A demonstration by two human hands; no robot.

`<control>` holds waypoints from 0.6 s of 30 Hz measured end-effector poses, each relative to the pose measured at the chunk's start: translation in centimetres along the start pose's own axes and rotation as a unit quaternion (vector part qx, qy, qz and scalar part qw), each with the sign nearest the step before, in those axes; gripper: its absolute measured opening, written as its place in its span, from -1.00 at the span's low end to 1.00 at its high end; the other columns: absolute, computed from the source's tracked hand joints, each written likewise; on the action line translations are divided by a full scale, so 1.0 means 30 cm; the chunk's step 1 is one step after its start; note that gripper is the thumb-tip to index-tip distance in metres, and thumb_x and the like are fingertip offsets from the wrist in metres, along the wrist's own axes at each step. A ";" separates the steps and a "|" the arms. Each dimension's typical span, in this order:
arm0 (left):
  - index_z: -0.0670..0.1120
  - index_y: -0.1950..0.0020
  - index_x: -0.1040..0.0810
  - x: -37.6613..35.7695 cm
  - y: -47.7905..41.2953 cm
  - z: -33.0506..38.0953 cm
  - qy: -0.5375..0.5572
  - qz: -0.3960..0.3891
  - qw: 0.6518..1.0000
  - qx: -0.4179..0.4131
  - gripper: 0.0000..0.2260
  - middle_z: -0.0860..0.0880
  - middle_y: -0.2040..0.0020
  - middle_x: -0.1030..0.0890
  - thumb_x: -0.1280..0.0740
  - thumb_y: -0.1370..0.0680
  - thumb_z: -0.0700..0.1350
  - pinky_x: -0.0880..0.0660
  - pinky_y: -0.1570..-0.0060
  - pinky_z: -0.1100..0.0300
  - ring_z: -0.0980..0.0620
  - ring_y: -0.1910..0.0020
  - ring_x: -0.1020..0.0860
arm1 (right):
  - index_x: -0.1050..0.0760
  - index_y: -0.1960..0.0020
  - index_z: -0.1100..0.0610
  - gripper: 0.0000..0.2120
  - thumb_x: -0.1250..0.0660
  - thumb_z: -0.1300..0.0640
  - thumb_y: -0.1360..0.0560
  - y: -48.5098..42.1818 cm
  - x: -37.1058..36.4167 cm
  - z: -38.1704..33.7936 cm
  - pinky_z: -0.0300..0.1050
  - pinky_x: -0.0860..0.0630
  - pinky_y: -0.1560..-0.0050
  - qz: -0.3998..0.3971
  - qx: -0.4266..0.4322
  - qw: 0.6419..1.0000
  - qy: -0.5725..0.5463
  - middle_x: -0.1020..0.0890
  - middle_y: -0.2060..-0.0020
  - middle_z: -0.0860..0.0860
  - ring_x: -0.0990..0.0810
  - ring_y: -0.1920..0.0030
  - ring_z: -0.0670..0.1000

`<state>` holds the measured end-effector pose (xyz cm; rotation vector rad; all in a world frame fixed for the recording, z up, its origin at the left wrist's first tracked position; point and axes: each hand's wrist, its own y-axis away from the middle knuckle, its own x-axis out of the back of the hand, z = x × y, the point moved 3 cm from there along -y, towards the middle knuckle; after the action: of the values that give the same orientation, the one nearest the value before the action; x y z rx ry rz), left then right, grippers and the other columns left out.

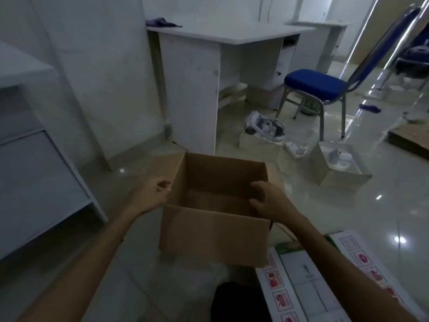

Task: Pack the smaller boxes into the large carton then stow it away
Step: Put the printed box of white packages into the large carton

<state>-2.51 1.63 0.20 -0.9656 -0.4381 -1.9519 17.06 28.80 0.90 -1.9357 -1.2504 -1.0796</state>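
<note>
A brown cardboard carton [213, 235] stands open-topped on the tiled floor in front of me, and its inside looks empty. My left hand [151, 196] grips the carton's left wall near the rim. My right hand [269, 201] holds the right wall, fingers curled over the edge into the box. Smaller white boxes lie beyond: one with a white and grey device on top [262, 135], a low one [294, 152], and an open one with white inserts [341, 166].
A flat white carton with red pictograms and green print [308, 282] lies at my lower right. A white desk [209, 73] stands behind, a blue chair [320, 89] to its right, a white cabinet [39, 182] on my left. Cardboard sheet [411, 135] at far right.
</note>
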 end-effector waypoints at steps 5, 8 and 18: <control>-0.17 -0.26 -0.50 -0.142 -0.085 -0.103 -0.075 -0.081 0.993 -0.037 -0.68 -0.21 -0.25 -0.52 -0.33 -0.51 -0.20 -0.38 -0.22 0.09 -0.14 -0.22 -0.48 | -0.10 -0.49 0.02 -0.20 -0.34 -0.23 -0.39 -0.023 -0.196 0.135 0.19 -0.29 -0.37 -0.062 -0.152 0.983 0.081 -0.14 -0.48 0.20 -0.21 -0.44 0.24; -0.08 -0.35 -0.43 -0.233 -0.121 -0.156 -0.180 -0.158 0.966 -0.098 -0.64 -0.14 -0.40 -0.39 -0.26 -0.56 -0.07 -0.22 -0.38 0.10 -0.09 -0.40 -0.32 | 0.20 -0.53 0.05 0.04 -0.35 -0.32 -0.34 -0.018 -0.299 0.229 0.29 -0.09 -0.43 -0.084 -0.273 0.956 0.061 0.16 -0.52 0.24 0.09 -0.51 0.32; 0.02 -0.13 -0.59 -0.390 -0.140 -0.274 -0.228 -0.120 0.954 -0.151 -0.79 -0.01 -0.03 -0.69 -0.28 -0.53 -0.10 -0.22 -0.31 -0.01 -0.04 -0.04 -0.62 | -0.05 -0.50 0.21 -0.19 -0.32 -0.16 -0.46 -0.068 -0.439 0.371 0.14 -0.28 -0.43 -0.008 -0.258 0.966 -0.006 -0.04 -0.53 0.16 -0.15 -0.49 0.17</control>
<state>-6.24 5.34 -13.74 -1.6425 -0.5435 -2.0429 15.63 32.73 -15.97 -2.3097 -1.0589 -1.5198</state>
